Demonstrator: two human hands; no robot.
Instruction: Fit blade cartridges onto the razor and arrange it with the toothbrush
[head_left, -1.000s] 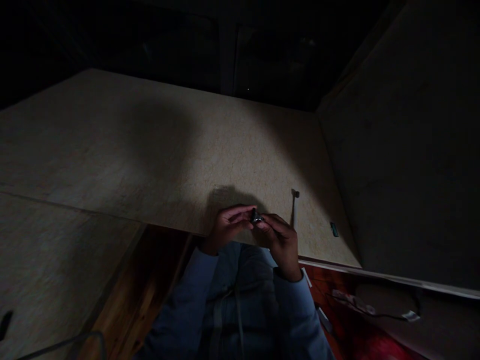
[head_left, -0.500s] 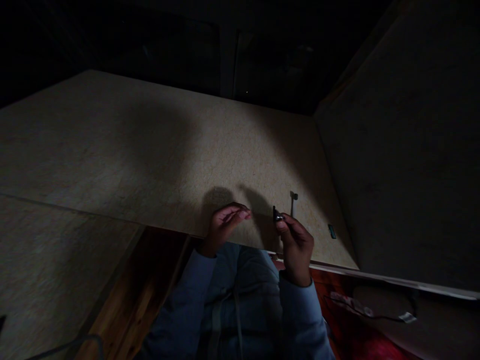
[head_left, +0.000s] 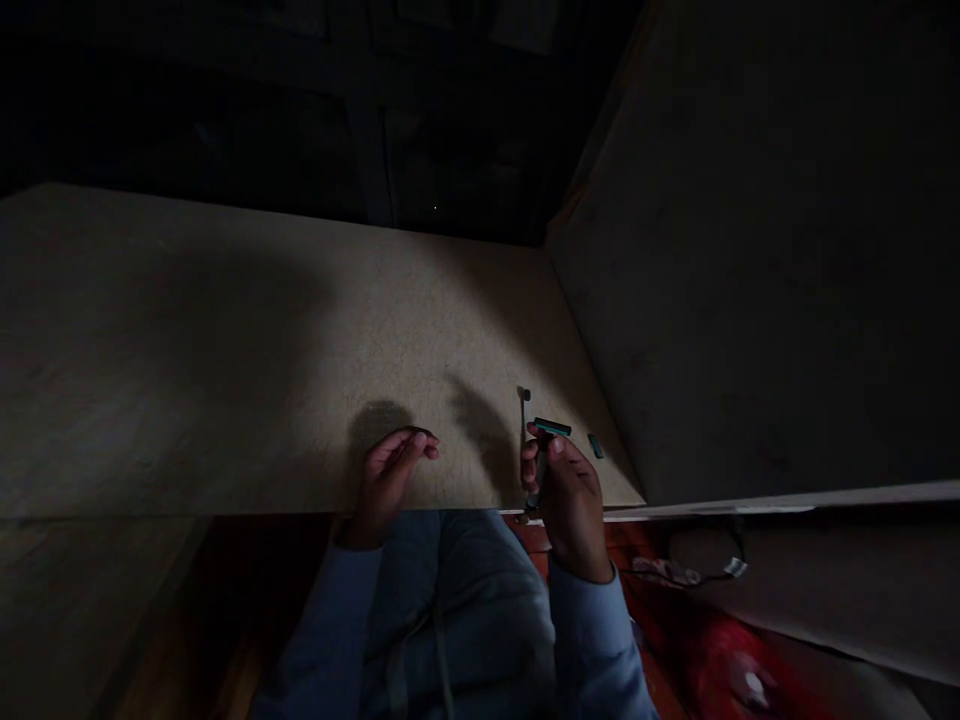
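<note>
My right hand (head_left: 574,490) holds a razor (head_left: 553,427) between thumb and fingers, its dark and teal head turned up above the fingertips. Its handle is mostly hidden in the hand. To the left, over the table's front edge, my left hand (head_left: 394,475) has thumb and fingers drawn together, and nothing shows between them. Just beyond the right hand, a thin pale stick with a dark end (head_left: 526,396) lies on the table, partly hidden by the fingers. A small teal-and-dark flat piece (head_left: 595,446) lies to the right of the razor.
The pale table (head_left: 390,310) is dimly lit, with shadows of my hands across it. A dark wall or panel (head_left: 750,280) rises along its right side. Below on the right are a red cloth (head_left: 731,665) and a cable with a white tag (head_left: 736,567).
The view has swung to the right, so everything sits further left. My right hand has turned the razor, so its head now shows lengthwise. My left hand stays apart from it.
</note>
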